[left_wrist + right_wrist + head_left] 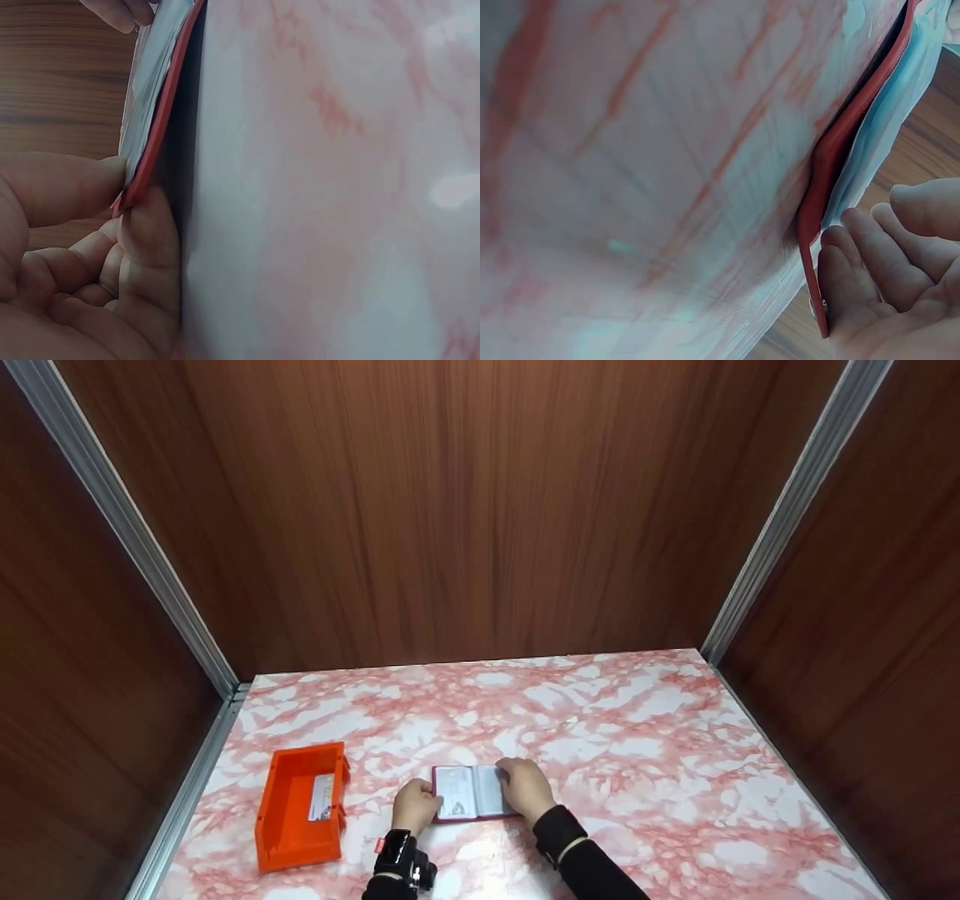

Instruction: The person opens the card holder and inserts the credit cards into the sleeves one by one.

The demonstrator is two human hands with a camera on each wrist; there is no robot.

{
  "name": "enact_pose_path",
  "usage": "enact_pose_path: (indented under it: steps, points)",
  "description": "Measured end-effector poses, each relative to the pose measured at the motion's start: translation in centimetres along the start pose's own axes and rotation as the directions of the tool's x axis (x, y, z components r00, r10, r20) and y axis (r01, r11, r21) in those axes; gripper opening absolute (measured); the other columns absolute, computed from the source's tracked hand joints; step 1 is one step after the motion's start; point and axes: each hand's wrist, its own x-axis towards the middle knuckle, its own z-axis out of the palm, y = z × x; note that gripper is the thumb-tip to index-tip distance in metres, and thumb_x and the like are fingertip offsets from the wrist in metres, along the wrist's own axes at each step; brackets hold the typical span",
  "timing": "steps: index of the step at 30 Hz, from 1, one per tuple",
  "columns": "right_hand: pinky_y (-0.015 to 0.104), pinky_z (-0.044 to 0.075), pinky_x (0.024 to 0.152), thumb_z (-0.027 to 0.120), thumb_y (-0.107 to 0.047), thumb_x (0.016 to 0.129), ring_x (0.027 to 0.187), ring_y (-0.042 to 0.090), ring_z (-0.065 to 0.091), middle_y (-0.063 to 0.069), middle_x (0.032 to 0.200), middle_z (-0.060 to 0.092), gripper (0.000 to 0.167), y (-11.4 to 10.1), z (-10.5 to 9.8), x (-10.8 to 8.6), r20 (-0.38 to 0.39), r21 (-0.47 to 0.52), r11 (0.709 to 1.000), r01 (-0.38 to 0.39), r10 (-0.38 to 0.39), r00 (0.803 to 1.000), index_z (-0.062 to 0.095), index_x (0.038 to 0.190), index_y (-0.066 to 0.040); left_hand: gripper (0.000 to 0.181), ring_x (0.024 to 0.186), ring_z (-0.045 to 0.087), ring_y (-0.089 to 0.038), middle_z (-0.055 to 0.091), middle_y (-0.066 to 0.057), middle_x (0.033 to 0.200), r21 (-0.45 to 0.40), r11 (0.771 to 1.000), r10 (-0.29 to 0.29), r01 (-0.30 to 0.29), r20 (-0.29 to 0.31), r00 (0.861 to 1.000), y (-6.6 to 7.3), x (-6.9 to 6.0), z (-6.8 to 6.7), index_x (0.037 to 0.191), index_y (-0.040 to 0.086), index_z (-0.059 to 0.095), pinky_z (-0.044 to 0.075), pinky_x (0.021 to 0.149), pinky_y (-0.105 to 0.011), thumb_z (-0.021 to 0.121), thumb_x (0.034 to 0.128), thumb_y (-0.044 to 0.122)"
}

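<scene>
Red open booklet (pixel 475 795), glossy sleeves (pixel 489 791), left hand (pixel 416 808) pinching one edge, right hand (pixel 527 791) opposite, fingers (pixel 885 251) and thumb (pixel 930 210) apart, orange bin (pixel 300 855) near left edge of marbled surface (pixel 660 780)

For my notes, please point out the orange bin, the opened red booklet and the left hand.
Orange bin (pixel 292 808), head view: bare inner surface.
Red booklet (pixel 475 793), head view: centre fold.
Left hand (pixel 415 807), head view: its back.

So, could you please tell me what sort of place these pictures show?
It looks like a walled work booth, perhaps purpose-built: brown wood-grain panels stand on three sides of a pink-and-white marbled tabletop, with metal posts at the back corners.
</scene>
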Motion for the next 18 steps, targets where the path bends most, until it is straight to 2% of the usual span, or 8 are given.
enact_pose_path:
  steps: [8,18]
  points:
    - [0.044,0.05,0.083,0.069,0.003,0.083,0.087,0.032,0.067,0.013,0.093,0.072,0.015,-0.11,-0.18,0.02,-0.008,-0.01,0.999,0.031,-0.031,1.0,0.073,0.097,0.0,0.013,0.067,0.052,-0.018,0.057,-0.002,0.07,0.001,1.0,0.001,-0.001,0.004,1.0,0.06,0.03,-0.01,0.083,-0.002,0.063,0.046,0.065,-0.036,0.068,0.0728,0.004]
    - [0.043,0.052,0.079,0.07,0.0,0.085,0.085,0.031,0.066,0.007,0.09,0.073,0.01,-0.37,-0.02,-0.02,-0.005,0.028,1.0,-0.008,0.008,1.0,0.075,0.093,-0.004,0.014,0.071,0.055,-0.021,0.059,-0.005,0.073,-0.008,1.0,-0.021,0.021,0.018,1.0,0.28,-0.13,-0.2,0.085,-0.004,0.063,0.048,0.067,-0.037,0.069,0.0742,0.003]
